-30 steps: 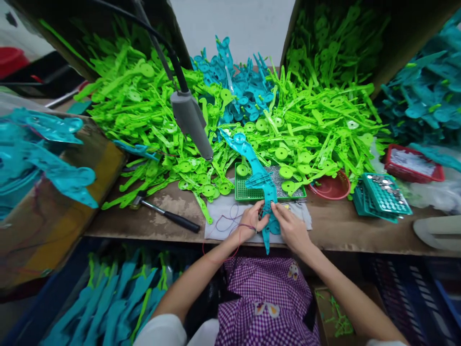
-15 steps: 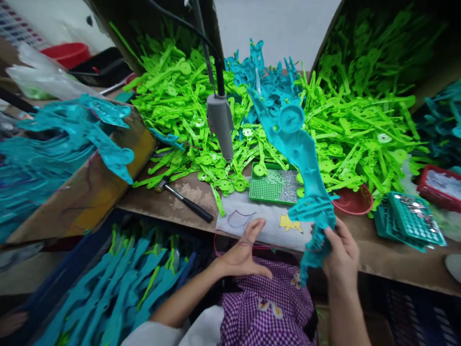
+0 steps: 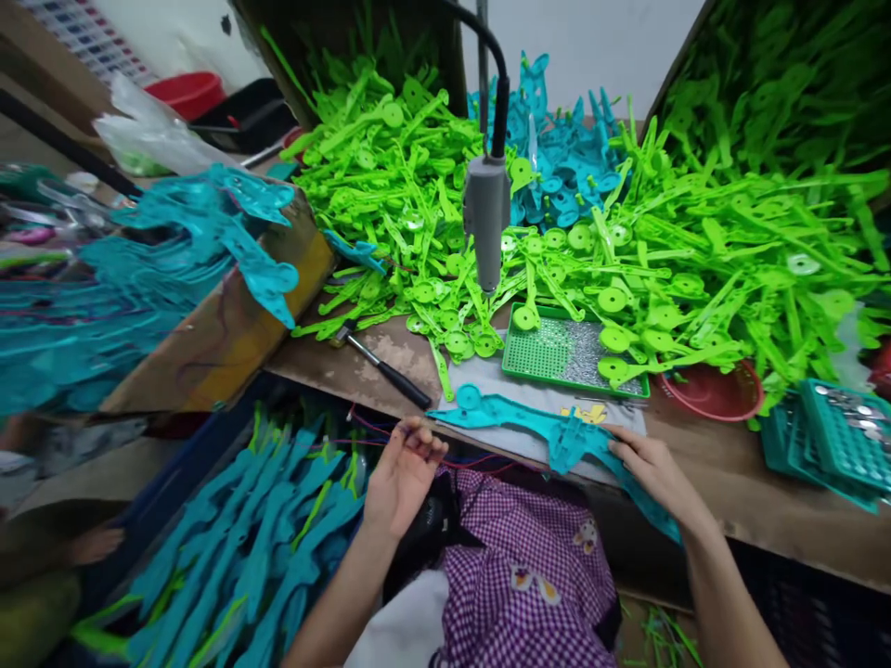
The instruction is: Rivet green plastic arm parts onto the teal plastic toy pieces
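R hand (image 3: 651,468) grips teal plastic part (image 3: 535,425) flat on bench; L hand (image 3: 404,468) loosely curled, pinching thread (image 3: 390,436)

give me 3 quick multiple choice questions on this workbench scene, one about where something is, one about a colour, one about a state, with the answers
1. Where does the hammer lie?
A. on the bench, left of the green tray
B. inside the red bowl
C. on the person's lap

2. What colour is the long plastic piece under the right hand?
A. bright green
B. teal blue
C. red

3. How is that long piece placed?
A. held upright in the air
B. lying flat along the bench's front edge
C. hanging from the grey tool

Answers:
1. A, its dark handle and metal head rest on the bare bench to the tray's left.
2. B, it matches the teal pieces in the crate below, not the green pile.
3. B, it lies on the white cloth with the right hand on one end; the left hand is off it, fingers on thin thread.
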`<control>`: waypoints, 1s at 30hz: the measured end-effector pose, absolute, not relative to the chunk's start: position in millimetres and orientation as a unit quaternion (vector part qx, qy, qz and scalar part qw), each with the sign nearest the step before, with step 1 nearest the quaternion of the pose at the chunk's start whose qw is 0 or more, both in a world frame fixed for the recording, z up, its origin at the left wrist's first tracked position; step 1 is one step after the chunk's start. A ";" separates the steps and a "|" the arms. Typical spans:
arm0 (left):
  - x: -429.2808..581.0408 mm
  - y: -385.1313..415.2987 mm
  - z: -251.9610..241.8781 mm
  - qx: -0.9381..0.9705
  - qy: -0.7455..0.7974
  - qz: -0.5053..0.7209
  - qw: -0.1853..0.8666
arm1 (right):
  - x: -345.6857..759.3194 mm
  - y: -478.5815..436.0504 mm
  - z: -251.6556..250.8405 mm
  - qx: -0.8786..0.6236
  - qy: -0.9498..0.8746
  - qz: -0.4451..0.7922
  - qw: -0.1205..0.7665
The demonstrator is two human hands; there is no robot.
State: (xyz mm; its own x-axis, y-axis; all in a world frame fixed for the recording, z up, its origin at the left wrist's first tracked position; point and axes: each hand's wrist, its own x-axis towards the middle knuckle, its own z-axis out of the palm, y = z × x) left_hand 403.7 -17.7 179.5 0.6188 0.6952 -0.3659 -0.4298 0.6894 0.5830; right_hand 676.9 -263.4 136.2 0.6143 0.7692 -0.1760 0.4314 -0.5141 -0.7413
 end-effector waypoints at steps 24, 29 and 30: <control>506.7 -81.7 131.8 0.815 0.065 0.301 0.491 | 631.0 -207.4 149.0 -0.788 -0.244 0.262 0.500; 516.5 -91.4 127.9 0.811 0.073 0.356 0.459 | 625.8 -207.1 141.2 -0.762 -0.186 0.269 0.558; 515.7 -91.5 128.6 0.812 0.075 0.355 0.457 | 622.8 -209.2 141.9 -0.758 -0.177 0.263 0.569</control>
State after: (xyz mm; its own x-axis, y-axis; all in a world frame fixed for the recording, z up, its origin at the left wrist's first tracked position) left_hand 515.7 -91.5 128.6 0.7368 0.4464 0.5078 -0.2024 -0.5709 0.7957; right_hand 622.8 -209.2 141.9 0.7988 0.5685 -0.1970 -0.0304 -0.2889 -0.9569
